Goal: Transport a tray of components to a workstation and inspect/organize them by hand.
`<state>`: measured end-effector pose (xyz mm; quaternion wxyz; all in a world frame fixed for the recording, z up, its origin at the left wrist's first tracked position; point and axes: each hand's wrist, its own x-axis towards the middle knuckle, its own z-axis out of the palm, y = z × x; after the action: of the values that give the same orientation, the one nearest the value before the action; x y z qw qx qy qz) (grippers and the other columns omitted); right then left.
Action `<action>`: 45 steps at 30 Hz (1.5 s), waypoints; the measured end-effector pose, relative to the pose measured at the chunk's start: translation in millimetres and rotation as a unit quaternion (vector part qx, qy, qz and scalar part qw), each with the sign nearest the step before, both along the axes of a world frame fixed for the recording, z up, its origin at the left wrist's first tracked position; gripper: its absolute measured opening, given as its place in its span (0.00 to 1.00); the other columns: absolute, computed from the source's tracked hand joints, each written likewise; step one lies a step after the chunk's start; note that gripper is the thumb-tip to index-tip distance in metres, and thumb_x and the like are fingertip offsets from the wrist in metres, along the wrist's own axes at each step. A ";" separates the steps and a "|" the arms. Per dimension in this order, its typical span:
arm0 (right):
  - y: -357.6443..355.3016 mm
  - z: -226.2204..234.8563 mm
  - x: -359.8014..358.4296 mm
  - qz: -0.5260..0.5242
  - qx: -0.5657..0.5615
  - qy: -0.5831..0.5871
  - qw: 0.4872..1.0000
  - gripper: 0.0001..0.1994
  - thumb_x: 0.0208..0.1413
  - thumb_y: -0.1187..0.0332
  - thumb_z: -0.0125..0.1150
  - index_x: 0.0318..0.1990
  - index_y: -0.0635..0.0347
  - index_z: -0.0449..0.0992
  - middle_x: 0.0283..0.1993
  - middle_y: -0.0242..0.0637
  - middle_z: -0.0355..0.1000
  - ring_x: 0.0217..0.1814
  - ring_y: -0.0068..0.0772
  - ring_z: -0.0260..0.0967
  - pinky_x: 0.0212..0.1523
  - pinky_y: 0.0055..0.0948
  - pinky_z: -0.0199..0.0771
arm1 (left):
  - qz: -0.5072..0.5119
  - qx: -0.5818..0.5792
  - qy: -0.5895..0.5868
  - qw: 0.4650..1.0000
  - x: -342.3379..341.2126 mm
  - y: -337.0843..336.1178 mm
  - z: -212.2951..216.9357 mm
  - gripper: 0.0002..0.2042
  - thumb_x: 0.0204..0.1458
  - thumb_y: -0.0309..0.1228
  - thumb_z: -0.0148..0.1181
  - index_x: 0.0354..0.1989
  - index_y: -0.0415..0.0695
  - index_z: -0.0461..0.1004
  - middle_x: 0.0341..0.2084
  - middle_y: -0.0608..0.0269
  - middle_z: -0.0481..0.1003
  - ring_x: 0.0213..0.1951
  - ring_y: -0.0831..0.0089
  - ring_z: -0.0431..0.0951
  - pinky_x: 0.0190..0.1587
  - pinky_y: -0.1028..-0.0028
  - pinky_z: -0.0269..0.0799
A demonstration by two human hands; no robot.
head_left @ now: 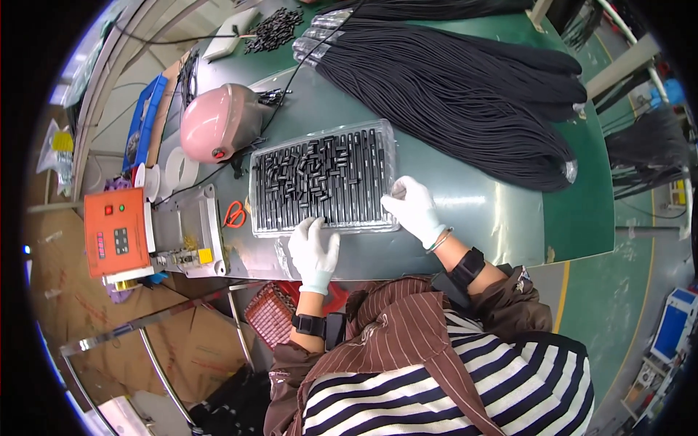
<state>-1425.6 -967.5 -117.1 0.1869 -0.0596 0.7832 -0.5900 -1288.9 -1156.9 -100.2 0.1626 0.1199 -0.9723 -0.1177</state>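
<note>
A clear plastic tray (387, 182) lies on the bench in front of me. Rows of small black tube-like pieces (309, 174) fill it, with loose ones scattered on top. My left hand (313, 253), in a white glove, is at the tray's near edge, its fingertips reaching the lowest pieces. Its thumb stands apart from the fingers, and I see nothing held there. Beside the tray's right edge is my right hand (411, 208), also white-gloved. The thumb and fingers are pinched together, and whatever may be between them is too small to make out.
Long bundles of black cord (451, 94) cover the far right of the bench. Left of the tray lie orange-handled scissors (234, 214), a pink rounded machine (222, 123) and an orange control box (116, 231). A heap of black pieces (275, 30) sits at the back.
</note>
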 end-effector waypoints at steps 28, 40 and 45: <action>14.5 5.2 5.3 0.090 0.053 -0.047 0.993 0.17 0.45 0.64 0.62 0.40 0.62 0.68 0.22 0.36 0.71 0.24 0.32 0.71 0.32 0.31 0.71 | -0.022 -0.054 -0.012 0.998 1.9 -11.9 12.3 0.17 0.48 0.35 0.60 0.46 0.43 0.71 0.45 0.53 0.70 0.47 0.54 0.70 0.50 0.61 0.65; 9.3 30.1 6.0 0.097 0.066 0.013 0.993 0.15 0.46 0.65 0.63 0.39 0.61 0.67 0.23 0.37 0.72 0.26 0.34 0.73 0.30 0.31 0.72 | -0.034 -0.075 -0.024 0.996 -27.1 -18.8 15.1 0.24 0.48 0.39 0.60 0.53 0.42 0.67 0.51 0.46 0.65 0.51 0.49 0.66 0.53 0.59 0.62; 7.7 18.7 9.8 0.069 0.011 0.033 0.997 0.16 0.47 0.66 0.62 0.40 0.61 0.66 0.23 0.36 0.72 0.24 0.37 0.73 0.29 0.32 0.72 | -0.044 -0.069 -0.037 0.996 -35.3 -15.9 5.4 0.22 0.50 0.37 0.57 0.53 0.41 0.66 0.51 0.46 0.65 0.52 0.49 0.66 0.54 0.59 0.62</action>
<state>-1415.9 -959.8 -98.4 0.2019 -0.1302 0.7893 -0.5650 -1324.2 -1172.8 -94.8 0.1293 0.0694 -0.9877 -0.0534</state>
